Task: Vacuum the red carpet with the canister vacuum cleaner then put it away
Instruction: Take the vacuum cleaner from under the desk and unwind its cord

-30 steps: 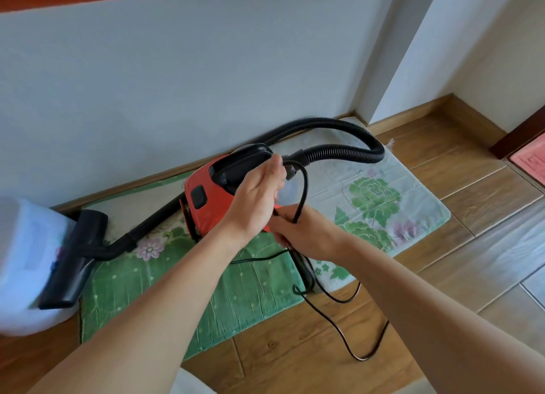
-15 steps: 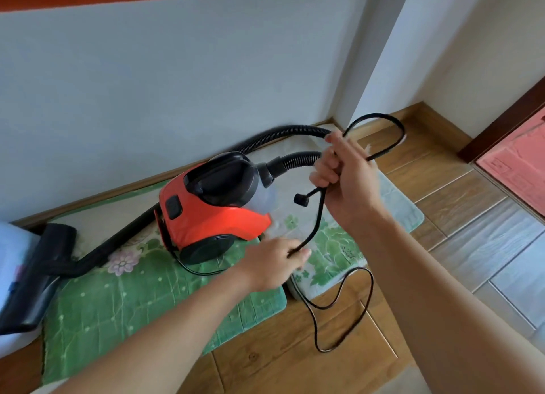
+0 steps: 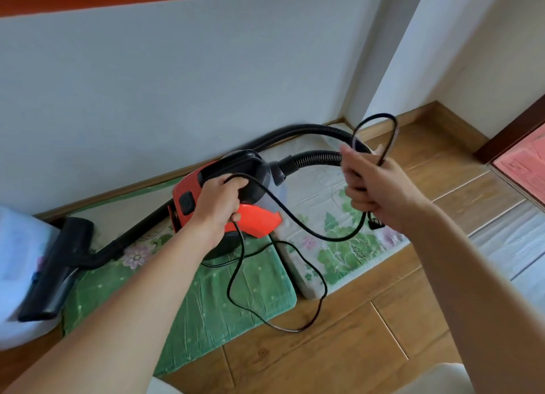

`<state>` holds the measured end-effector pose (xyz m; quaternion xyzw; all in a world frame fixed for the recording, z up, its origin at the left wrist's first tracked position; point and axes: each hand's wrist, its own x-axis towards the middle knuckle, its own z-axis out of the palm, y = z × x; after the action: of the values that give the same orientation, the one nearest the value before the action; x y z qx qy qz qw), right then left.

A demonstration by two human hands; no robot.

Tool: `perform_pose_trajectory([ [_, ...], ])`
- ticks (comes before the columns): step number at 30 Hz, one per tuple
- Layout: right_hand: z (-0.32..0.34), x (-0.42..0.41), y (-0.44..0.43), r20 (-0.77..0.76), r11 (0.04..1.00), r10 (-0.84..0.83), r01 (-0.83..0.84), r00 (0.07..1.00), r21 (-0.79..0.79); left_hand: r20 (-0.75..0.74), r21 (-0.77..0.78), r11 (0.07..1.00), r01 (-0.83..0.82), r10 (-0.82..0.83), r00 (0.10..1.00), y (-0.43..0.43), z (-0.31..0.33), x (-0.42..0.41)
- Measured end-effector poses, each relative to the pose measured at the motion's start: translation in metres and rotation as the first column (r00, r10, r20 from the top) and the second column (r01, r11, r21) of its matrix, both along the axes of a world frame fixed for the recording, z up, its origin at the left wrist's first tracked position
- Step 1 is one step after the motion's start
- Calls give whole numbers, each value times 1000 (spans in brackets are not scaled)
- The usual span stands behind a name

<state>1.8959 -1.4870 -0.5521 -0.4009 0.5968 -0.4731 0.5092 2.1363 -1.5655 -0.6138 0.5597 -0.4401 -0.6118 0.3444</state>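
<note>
The orange and black vacuum [image 3: 250, 216] sits on the floor against the white wall [image 3: 177, 83], resting on a green mat [image 3: 212, 305] with a paler floral mat [image 3: 339, 246] just beside it to the right. The left hand [image 3: 219, 204] is closed over the top of the vacuum, fingers curled round the black handle area, and a strand of the black cord [image 3: 295, 219] passes under its fingers and out below the palm. The right hand [image 3: 374, 187] is raised to the right of the vacuum and closed in a fist round gathered cord, with a loop standing up above the knuckles and the plug [image 3: 376, 224] hanging just under the hand. Between the two hands the cord sags in a low curve, and another length drops from the left hand in a wide loop across the green mat and onto the wooden floor [image 3: 339, 349]. The ribbed black hose [image 3: 312, 159] leaves the front of the vacuum, partly hidden behind the right hand, and bends back along the wall. The wand [image 3: 141, 228] runs left from behind the body to the floor head [image 3: 56, 272], which lies against a white container [image 3: 17, 275] at the left edge. A pink-red carpet [image 3: 525, 169] shows at the far right, well apart from the vacuum
</note>
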Motion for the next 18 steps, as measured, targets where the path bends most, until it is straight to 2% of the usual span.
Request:
perform_pose_trajectory([
  [2,-4,26,1,-193,992,120,-122,974,-1,-51,-46,999,5,-7,999,4,11,-8],
  [5,-13,63,1,-439,965,260,-244,860,94,-38,-162,987,18,-25,999,8,18,-16],
  [9,-35,103,2,-524,938,347,-283,778,200,25,-275,961,40,-34,999,13,20,-20],
  [12,-41,113,-1,-482,939,334,-242,810,244,10,-256,966,43,-42,999,12,22,-16],
  [14,-32,105,-2,-421,959,270,-200,866,202,-34,-217,975,43,-52,998,10,24,-10],
  [16,-21,90,-3,-265,986,147,-121,953,113,-72,-191,977,99,-115,991,9,25,-5],
  [18,-14,72,-4,-2,1000,-30,30,1000,7,-129,-132,965,225,-242,962,11,25,-2],
])
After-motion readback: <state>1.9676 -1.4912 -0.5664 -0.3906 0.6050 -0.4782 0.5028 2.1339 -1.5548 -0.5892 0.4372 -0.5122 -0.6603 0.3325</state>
